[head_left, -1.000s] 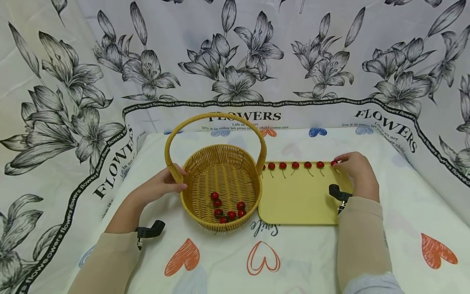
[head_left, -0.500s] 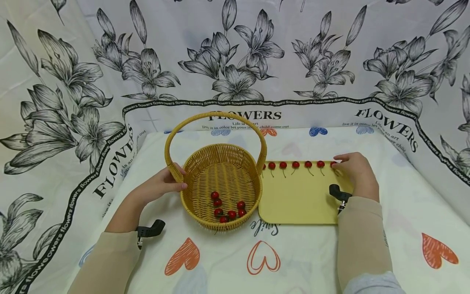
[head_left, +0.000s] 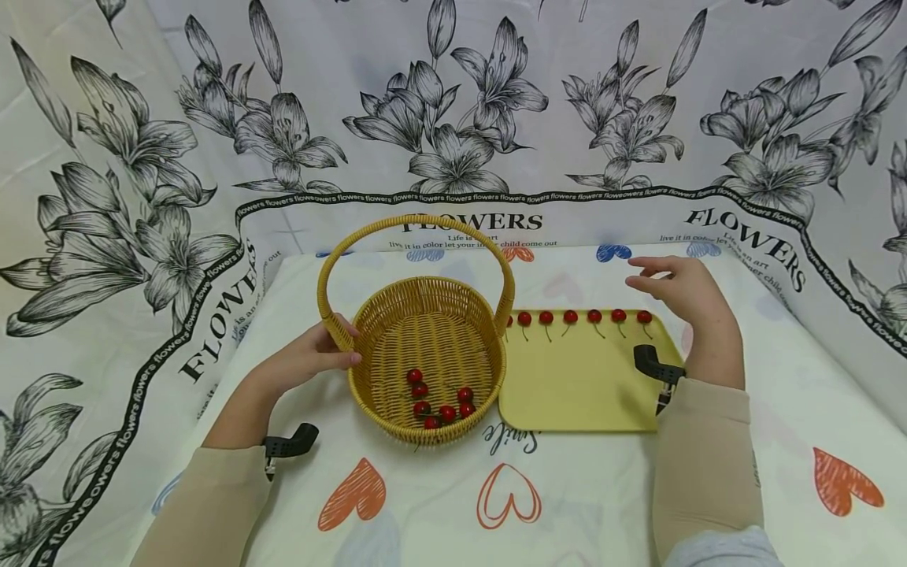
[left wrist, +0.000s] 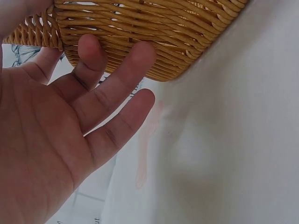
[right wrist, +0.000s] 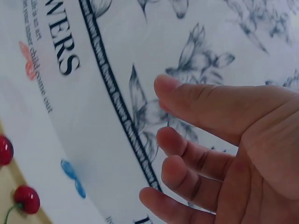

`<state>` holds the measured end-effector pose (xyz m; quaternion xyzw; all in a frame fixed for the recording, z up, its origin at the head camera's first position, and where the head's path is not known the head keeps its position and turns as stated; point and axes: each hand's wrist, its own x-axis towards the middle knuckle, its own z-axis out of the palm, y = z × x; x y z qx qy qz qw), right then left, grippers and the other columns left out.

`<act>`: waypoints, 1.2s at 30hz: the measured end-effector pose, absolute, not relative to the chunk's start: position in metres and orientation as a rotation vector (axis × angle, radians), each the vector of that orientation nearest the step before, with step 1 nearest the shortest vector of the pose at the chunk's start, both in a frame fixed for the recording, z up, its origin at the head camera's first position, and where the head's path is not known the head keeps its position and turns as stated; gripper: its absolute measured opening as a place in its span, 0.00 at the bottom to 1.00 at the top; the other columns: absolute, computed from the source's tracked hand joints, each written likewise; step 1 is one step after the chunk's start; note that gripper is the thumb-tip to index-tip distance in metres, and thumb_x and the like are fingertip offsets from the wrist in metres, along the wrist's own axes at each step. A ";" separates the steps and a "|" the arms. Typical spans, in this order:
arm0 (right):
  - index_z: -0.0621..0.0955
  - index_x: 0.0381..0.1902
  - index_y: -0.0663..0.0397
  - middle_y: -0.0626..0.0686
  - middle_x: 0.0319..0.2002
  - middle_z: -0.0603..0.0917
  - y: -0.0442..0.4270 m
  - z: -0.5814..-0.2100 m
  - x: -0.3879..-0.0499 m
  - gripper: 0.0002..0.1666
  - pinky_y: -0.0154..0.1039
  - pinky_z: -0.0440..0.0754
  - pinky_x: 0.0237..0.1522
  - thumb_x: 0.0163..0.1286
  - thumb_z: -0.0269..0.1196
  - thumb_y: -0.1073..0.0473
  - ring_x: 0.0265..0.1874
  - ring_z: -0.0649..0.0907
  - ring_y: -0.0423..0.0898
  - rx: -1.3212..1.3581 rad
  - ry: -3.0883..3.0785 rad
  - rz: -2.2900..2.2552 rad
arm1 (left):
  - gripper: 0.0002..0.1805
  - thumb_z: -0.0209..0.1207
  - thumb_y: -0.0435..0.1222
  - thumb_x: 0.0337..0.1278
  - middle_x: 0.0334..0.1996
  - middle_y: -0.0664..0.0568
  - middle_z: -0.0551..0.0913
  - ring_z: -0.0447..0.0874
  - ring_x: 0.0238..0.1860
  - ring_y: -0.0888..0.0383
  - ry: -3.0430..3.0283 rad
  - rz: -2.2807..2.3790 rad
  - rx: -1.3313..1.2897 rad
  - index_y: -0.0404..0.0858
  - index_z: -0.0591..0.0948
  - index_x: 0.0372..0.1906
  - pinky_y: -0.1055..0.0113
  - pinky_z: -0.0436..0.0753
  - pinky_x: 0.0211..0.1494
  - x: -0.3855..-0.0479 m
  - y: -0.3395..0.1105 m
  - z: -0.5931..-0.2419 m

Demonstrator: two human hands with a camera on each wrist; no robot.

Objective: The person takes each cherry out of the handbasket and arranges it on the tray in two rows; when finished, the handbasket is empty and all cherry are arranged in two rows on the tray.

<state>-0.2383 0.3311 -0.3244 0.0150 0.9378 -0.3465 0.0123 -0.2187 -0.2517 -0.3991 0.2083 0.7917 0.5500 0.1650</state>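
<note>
My left hand (head_left: 305, 361) grips the yellow wicker basket (head_left: 425, 335) at the left foot of its tall handle. In the left wrist view, several fingers (left wrist: 117, 93) extend beside the woven wall. Several red cherries (head_left: 447, 413) lie in the near part of the basket. A row of stemmed cherries (head_left: 570, 317) runs along the far edge of the yellow tray (head_left: 577, 386), their stems pointing towards me. Above the tray's far right corner, my right hand (head_left: 690, 293) is raised with nothing in it, thumb and fingers apart, also in the right wrist view.
The basket's right side stands against the tray's left end and hides part of the leftmost cherry. A white cloth with printed hearts (head_left: 508, 498) covers the table. Behind it rises a flower-printed curtain (head_left: 453, 118).
My right hand has let go of the rightmost cherry, which stays at the end of the row. The hand has lifted up and away. My left hand has not moved.
</note>
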 end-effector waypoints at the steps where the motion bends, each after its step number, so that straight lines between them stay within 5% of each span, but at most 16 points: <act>1: 0.74 0.73 0.49 0.62 0.64 0.74 0.328 -0.321 -0.237 0.40 0.54 0.70 0.48 0.71 0.63 0.34 0.56 0.74 0.60 0.029 2.920 -1.084 | 0.21 0.65 0.31 0.65 0.50 0.32 0.77 0.80 0.48 0.51 2.258 1.566 0.595 0.30 0.69 0.56 0.63 0.81 0.50 -0.219 -0.252 -0.399; 16: 0.81 0.66 0.45 0.51 0.52 0.80 0.277 -0.288 -0.214 0.29 0.43 0.76 0.35 0.72 0.66 0.41 0.44 0.75 0.50 -0.305 2.982 -1.103 | 0.22 0.65 0.31 0.66 0.51 0.32 0.77 0.80 0.49 0.51 2.259 1.562 0.604 0.30 0.69 0.57 0.63 0.81 0.51 -0.219 -0.253 -0.400; 25: 0.85 0.60 0.49 0.51 0.45 0.80 0.246 -0.278 -0.194 0.21 0.38 0.76 0.24 0.71 0.70 0.55 0.30 0.79 0.48 -0.658 2.854 -1.321 | 0.21 0.64 0.31 0.67 0.51 0.32 0.76 0.80 0.49 0.53 2.250 1.573 0.620 0.29 0.68 0.57 0.63 0.81 0.50 -0.218 -0.251 -0.399; 30: 0.86 0.57 0.50 0.49 0.40 0.82 0.226 -0.280 -0.191 0.18 0.38 0.78 0.29 0.70 0.70 0.63 0.28 0.81 0.48 -0.930 2.747 -1.337 | 0.22 0.65 0.31 0.66 0.51 0.32 0.76 0.80 0.49 0.52 2.252 1.568 0.600 0.29 0.68 0.57 0.63 0.81 0.50 -0.218 -0.251 -0.399; 36: 0.86 0.57 0.49 0.46 0.43 0.84 0.192 -0.291 -0.195 0.18 0.42 0.81 0.40 0.70 0.71 0.61 0.37 0.81 0.46 -1.092 2.594 -1.238 | 0.22 0.65 0.31 0.65 0.50 0.32 0.77 0.80 0.48 0.50 2.258 1.559 0.600 0.29 0.69 0.57 0.62 0.81 0.50 -0.219 -0.251 -0.398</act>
